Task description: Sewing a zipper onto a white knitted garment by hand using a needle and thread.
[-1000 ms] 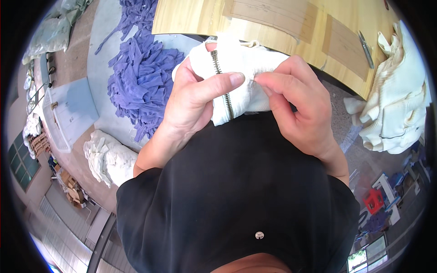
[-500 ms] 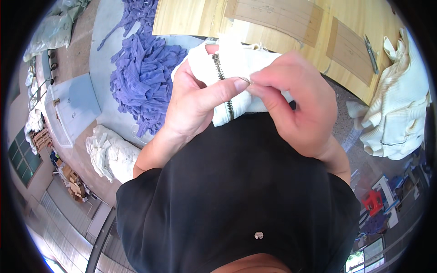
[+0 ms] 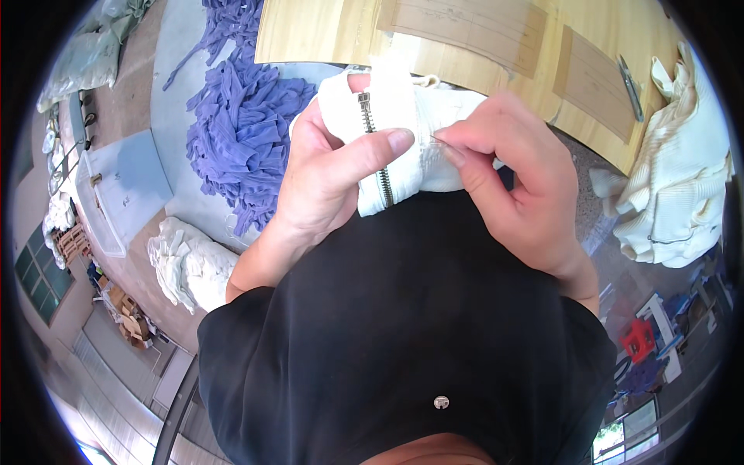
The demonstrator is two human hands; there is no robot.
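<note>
The white garment [image 3: 428,169] with the metal zipper [image 3: 385,184] is in both hands, in front of the near edge of the wooden tabletop [image 3: 322,35]. The left hand [image 3: 322,170] holds its folded cloth between the thumb and the fingers behind; the right hand [image 3: 527,178] pinches a very thin thing [image 3: 434,137] with thumb and forefinger, maybe a needle or a thread, too small to tell. If it is sharp, it could prick the left thumb, because that tip is so near. A too hard pull could pucker the knit. If the left grip becomes loose, the cloth could shift and the work spot be lost.
</note>
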